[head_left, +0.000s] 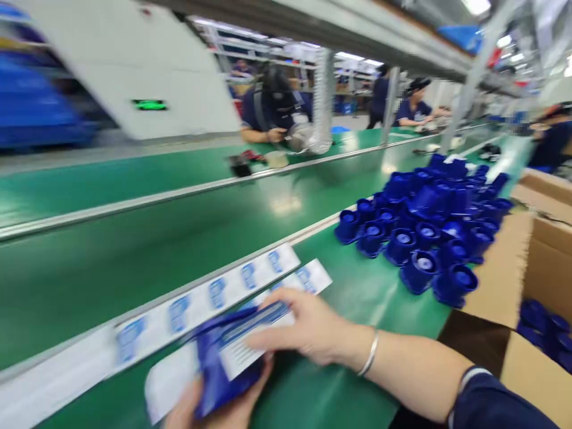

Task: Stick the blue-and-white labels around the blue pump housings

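My left hand [243, 408], partly cut off by the bottom edge, is closed around a dark blue plastic part [209, 375]. A white label with a blue header [243, 351] lies against the side of that part. My right hand [304, 325] pinches the label at its right end, thumb across its face. Strips of printed labels [179, 313] lie along the bench just beyond both hands. A white piece with a rounded corner [167, 381] shows left of the blue part; motion blur hides what it is.
Dark blue cup-shaped plastic parts [424, 232] are heaped on the green bench [357, 333] to the right. An open cardboard box [545, 262] with more blue parts stands at far right. A metal rail [196, 187] runs across the benches. Across it a co-worker [272, 107] sits near a ribbed hose [322, 101].
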Tool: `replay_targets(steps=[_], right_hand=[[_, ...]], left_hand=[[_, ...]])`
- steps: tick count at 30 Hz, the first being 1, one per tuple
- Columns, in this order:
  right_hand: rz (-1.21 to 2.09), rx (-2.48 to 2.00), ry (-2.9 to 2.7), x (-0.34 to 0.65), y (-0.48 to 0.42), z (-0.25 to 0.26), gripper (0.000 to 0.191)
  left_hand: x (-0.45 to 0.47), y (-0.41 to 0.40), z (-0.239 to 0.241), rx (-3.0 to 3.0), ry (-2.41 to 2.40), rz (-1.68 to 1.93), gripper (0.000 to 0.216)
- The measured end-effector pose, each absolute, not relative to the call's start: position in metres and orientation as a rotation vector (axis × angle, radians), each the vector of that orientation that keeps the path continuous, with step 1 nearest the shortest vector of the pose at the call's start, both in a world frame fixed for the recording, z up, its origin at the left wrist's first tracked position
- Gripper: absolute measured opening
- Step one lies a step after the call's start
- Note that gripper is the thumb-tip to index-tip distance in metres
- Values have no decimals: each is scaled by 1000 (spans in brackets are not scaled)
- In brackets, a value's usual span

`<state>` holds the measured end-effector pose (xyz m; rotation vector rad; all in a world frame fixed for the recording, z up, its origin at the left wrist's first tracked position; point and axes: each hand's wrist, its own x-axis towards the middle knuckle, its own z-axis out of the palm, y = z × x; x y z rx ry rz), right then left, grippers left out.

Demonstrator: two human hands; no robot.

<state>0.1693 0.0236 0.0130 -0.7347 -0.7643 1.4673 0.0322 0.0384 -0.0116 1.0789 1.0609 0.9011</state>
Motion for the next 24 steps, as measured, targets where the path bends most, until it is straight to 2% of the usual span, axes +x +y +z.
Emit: replay_targets(steps=[4, 9, 24], right_hand=[[1462, -781, -758, 173, 8, 16, 42], [1496, -808, -822, 175, 1, 15, 34], [1484, -889, -811, 167, -8, 12, 29]], left_hand=[[7, 9, -2, 559, 928, 951, 50], [10, 11, -5, 589, 832, 1009, 51], [17, -4, 9, 585, 794, 1077, 51]])
